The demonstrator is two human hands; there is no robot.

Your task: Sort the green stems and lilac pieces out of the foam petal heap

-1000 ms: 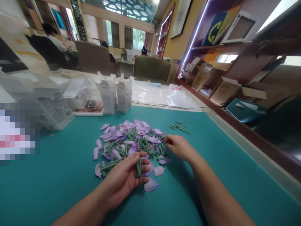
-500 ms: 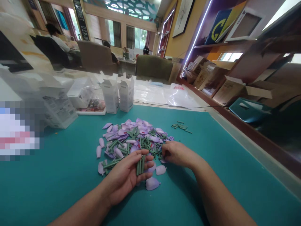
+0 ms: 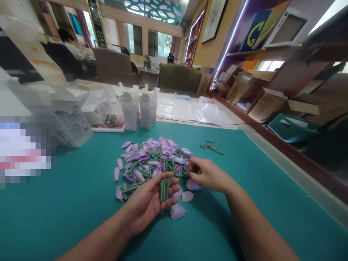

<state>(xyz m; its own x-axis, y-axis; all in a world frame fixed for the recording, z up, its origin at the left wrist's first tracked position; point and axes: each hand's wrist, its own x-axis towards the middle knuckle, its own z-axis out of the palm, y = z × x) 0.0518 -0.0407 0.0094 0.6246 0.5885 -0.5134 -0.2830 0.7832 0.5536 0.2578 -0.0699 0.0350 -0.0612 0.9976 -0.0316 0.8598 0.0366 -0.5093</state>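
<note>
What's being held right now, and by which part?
The left hand holds several green rods by their sides, across its fingers. Whether the right hand holds anything can't be told.

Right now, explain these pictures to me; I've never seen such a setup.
There is no machine here, just a person's two bare hands. Every picture comes from one camera worn on that person's head, looking forward and down. On the teal mat lies a heap of purple and green pieces, with some loose sticks, also green, apart from it to the right. The left hand, palm up, holds several green sticks. The right hand is at the heap's right side, fingers bent; whether it grips anything is hard to tell.
</note>
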